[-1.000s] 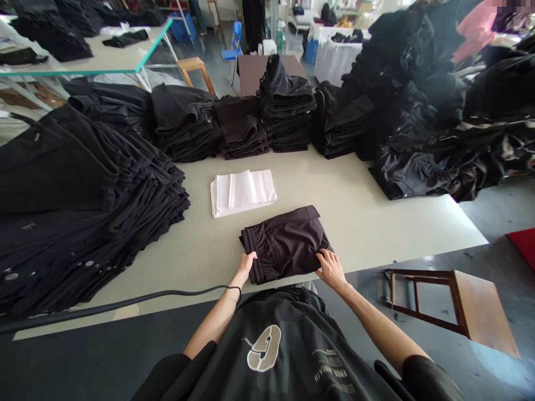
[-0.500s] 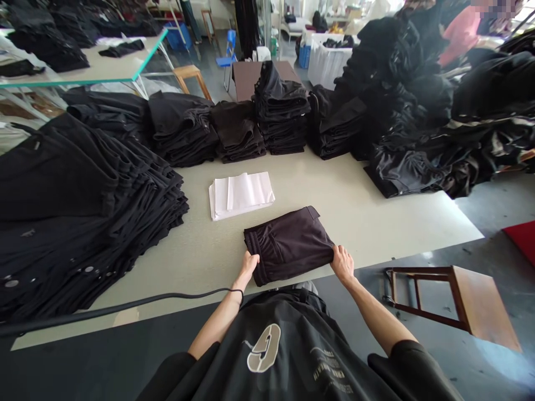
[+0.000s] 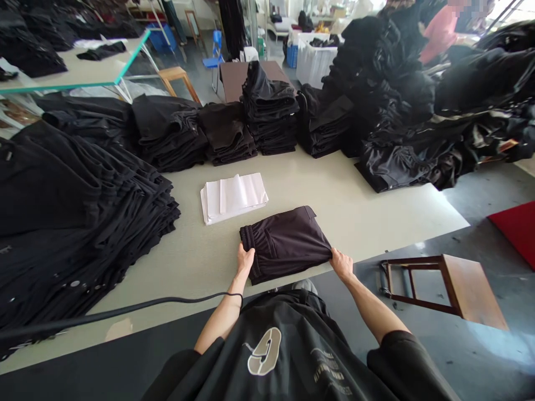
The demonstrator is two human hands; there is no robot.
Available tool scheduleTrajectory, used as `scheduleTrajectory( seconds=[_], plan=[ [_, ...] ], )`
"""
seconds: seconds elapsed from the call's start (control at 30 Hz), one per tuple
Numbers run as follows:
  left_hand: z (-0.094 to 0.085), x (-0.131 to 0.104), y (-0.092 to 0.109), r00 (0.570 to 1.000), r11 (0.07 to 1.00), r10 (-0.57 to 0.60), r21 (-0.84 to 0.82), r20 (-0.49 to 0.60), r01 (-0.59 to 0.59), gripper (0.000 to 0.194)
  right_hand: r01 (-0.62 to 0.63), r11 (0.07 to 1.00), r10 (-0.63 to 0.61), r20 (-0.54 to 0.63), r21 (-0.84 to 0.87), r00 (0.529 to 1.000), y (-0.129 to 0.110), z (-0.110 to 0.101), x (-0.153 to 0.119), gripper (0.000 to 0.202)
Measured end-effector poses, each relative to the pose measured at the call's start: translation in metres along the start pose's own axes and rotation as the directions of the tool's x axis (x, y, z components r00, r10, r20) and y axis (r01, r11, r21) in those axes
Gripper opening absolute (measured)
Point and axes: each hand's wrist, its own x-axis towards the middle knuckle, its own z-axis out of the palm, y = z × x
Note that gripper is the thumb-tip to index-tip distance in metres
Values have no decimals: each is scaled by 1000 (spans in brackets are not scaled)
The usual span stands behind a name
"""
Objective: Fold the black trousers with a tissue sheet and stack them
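A folded dark garment (image 3: 288,242) with a gathered waistband lies flat near the front edge of the pale table (image 3: 355,217). My left hand (image 3: 246,260) grips the waistband end, thumb on top and fingers hidden below it. At the opposite end, my right hand (image 3: 341,263) is closed on the garment's corner, and the cloth there is pulled taut. Behind the garment lies a stack of white paper sheets (image 3: 234,197), touched by neither hand.
Dark folded clothes (image 3: 271,117) stand in piles along the table's back. A large garment heap (image 3: 75,211) fills the left; more clothes (image 3: 397,161) lie right. A black cable (image 3: 146,302) crosses the front left. A wooden stool (image 3: 472,289) stands at right.
The view has shifted slightly. My left hand has moved up along the waistband, and my right hand has closed more tightly on the corner, stretching the cloth.
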Motion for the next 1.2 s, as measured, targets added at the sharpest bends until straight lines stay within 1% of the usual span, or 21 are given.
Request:
scheduleTrajectory(
  seconds=[0.07,0.13,0.17,0.2,0.23,0.3,0.33,0.4,0.47,0.53,0.57,0.63,0.7,0.77,0.83,0.93,1.0,1.03,1.1,1.17,1.2],
  plan=[
    [-1,-1,-1,1000,999,0,53,4,0,58,3,1000,-2,62,-19,998,0,-2,-4,29],
    [-3,-1,-2,999,994,-36,108,22,34,61,43,998,-36,137,-43,990,4,-7,-7,30],
    [-5,-1,-1,999,989,-40,145,8,38,64,63,997,-54,173,-52,983,7,-12,-8,28],
    [-6,-3,1,999,981,-13,193,-29,18,68,82,995,-69,200,-59,977,9,-17,-9,27],
    [-7,-5,4,996,968,47,250,-78,-26,71,104,993,-90,204,-57,975,11,-24,-8,25],
    [-3,-12,13,960,910,247,374,-136,-181,74,167,986,-163,128,-23,978,6,-38,-6,26],
    [1,-15,19,929,862,353,425,-111,-277,72,213,977,-213,55,8,975,-1,-45,-3,28],
    [14,-22,29,864,760,503,464,23,-455,66,321,944,-310,-126,74,942,-24,-55,7,35],
    [29,-25,34,803,667,571,475,169,-574,63,420,902,-381,-270,103,884,-54,-56,21,41],
    [40,-24,33,769,608,578,485,273,-629,63,472,877,-421,-329,91,845,-82,-48,38,48],
    [43,-22,31,762,591,569,491,309,-640,63,472,878,-424,-329,81,844,-92,-42,46,51],
    [45,-18,23,759,569,549,510,350,-646,63,439,897,-404,-305,56,863,-104,-26,60,57],
    [42,-13,15,776,562,537,546,330,-621,63,412,911,-386,-304,22,871,-106,-10,69,59],
    [36,-8,9,802,568,529,586,277,-577,62,412,911,-391,-341,-11,855,-104,3,75,59],
    [28,-2,6,813,567,527,608,250,-555,62,417,909,-393,-384,-23,835,-101,12,78,59],
    [16,4,2,782,535,554,598,285,-597,59,432,902,-390,-441,-6,808,-100,24,81,58],
    [9,6,-2,765,523,587,597,266,-609,57,444,896,-373,-496,29,784,-98,34,82,57],
    [5,6,-4,767,533,601,603,225,-594,57,432,900,-337,-533,59,776,-95,40,82,56],
    [0,4,-11,800,601,597,624,65,-499,59,362,920,-206,-605,148,770,-86,52,79,53],
    [-6,3,-19,846,709,519,614,-121,-347,71,266,933,-57,-630,243,774,-75,63,71,51],
    [-8,3,-22,869,759,458,591,-188,-272,78,230,934,-10,-621,275,784,-70,67,67,50]
  ],
)
